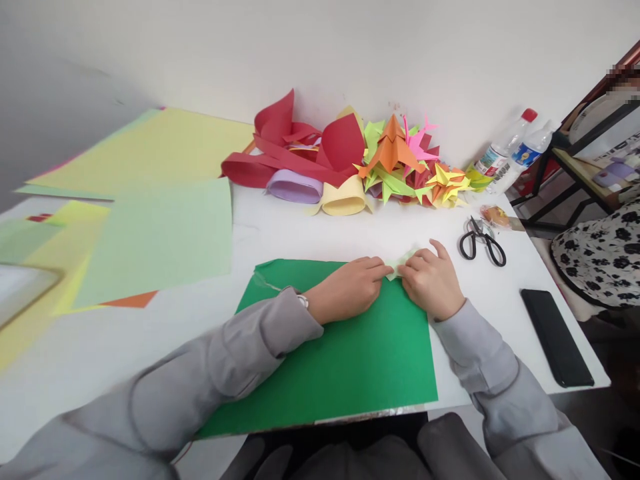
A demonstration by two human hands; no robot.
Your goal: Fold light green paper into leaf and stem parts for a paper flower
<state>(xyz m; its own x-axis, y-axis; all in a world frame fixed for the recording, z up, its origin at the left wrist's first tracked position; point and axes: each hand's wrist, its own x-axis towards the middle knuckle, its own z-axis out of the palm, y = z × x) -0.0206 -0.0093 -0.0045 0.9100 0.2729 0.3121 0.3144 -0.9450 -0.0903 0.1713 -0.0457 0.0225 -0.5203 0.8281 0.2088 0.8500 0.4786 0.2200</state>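
Note:
A small piece of pale green paper [392, 274] is pinched between my two hands, over the far right corner of a green sheet [345, 373]. My left hand [347, 288] grips its left side with closed fingers. On the other side, my right hand [433, 283] has its fingers curled on the paper, with one finger raised. Much of the paper is hidden behind the fingers, so its folds cannot be made out. The green sheet lies flat at the table's front edge, under my left forearm.
Large pale green [170, 233] and yellow sheets [150, 150] lie at left. Red paper shapes [343, 147] and folded paper stars [395, 157] are heaped along the wall. At right are black-handled scissors [483, 243], a phone [556, 337] and plastic bottles [500, 150]. Someone's patterned clothing [600, 257] shows beyond.

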